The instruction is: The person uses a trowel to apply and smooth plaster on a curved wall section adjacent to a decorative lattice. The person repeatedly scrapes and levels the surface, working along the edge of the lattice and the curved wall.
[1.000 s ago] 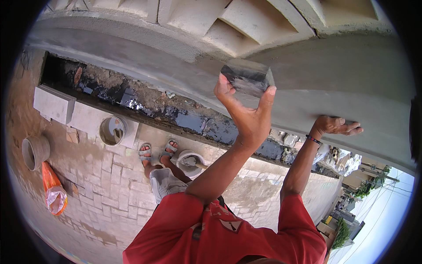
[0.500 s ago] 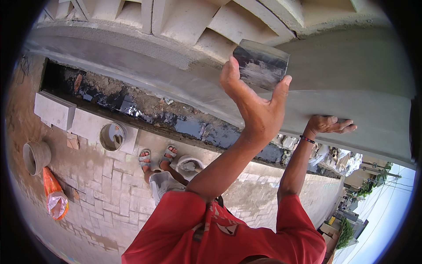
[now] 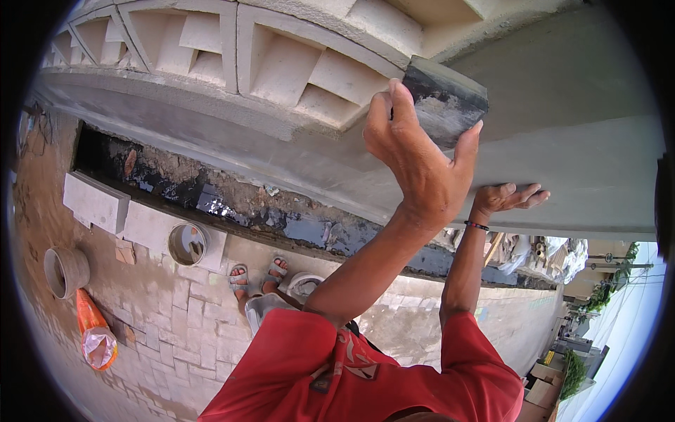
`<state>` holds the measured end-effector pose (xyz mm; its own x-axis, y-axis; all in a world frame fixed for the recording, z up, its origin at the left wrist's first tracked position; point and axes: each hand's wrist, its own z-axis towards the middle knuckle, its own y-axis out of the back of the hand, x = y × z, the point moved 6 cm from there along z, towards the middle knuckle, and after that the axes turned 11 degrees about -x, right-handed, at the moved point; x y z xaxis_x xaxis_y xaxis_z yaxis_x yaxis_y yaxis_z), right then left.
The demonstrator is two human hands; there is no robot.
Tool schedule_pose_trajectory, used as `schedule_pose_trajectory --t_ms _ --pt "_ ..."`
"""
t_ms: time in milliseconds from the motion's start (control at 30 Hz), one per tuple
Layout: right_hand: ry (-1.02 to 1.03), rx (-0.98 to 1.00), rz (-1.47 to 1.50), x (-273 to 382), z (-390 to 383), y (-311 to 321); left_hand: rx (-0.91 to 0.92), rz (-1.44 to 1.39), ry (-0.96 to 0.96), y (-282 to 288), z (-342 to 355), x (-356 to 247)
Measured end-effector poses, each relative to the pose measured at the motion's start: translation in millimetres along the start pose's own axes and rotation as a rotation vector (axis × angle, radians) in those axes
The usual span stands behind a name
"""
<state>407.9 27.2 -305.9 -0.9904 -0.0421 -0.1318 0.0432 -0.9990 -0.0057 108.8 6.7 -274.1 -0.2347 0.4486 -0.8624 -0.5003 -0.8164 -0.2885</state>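
My left hand (image 3: 425,151) grips a dark rectangular float block (image 3: 446,102) by its edges, thumb on one side and fingers on the other. Pale, cement-like smears cover the block's visible face. It lies against the grey plastered wall (image 3: 576,148), just beside the pale openwork blocks (image 3: 292,63). Lower on the same wall, my right hand (image 3: 508,198) rests with its fingers stretched out and nothing in it. A dark beaded bracelet (image 3: 477,225) circles the right wrist.
Below the wall runs an open drain (image 3: 302,228) with dark water. Beside it on the paving stand a bucket with liquid (image 3: 188,245), another bucket (image 3: 67,273), an orange sack (image 3: 95,330) and pale slabs (image 3: 95,202). Filled bags (image 3: 545,254) are piled farther right.
My left hand and the float block have moved right along the wall, past the openwork corner. The view has shifted slightly; my right hand stays against the wall.
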Motion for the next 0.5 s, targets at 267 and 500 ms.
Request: schedule_pose_trajectory --t_ms 267,500 --pt "0.023 -0.035 -0.019 -1.6 -1.7 5.8 0.121 0.035 0.099 19.8 -54.2 23.9" --pt "-0.005 -0.047 0.031 0.4 -0.2 0.6 0.085 0.096 -0.142 -9.8 -2.4 -14.5"
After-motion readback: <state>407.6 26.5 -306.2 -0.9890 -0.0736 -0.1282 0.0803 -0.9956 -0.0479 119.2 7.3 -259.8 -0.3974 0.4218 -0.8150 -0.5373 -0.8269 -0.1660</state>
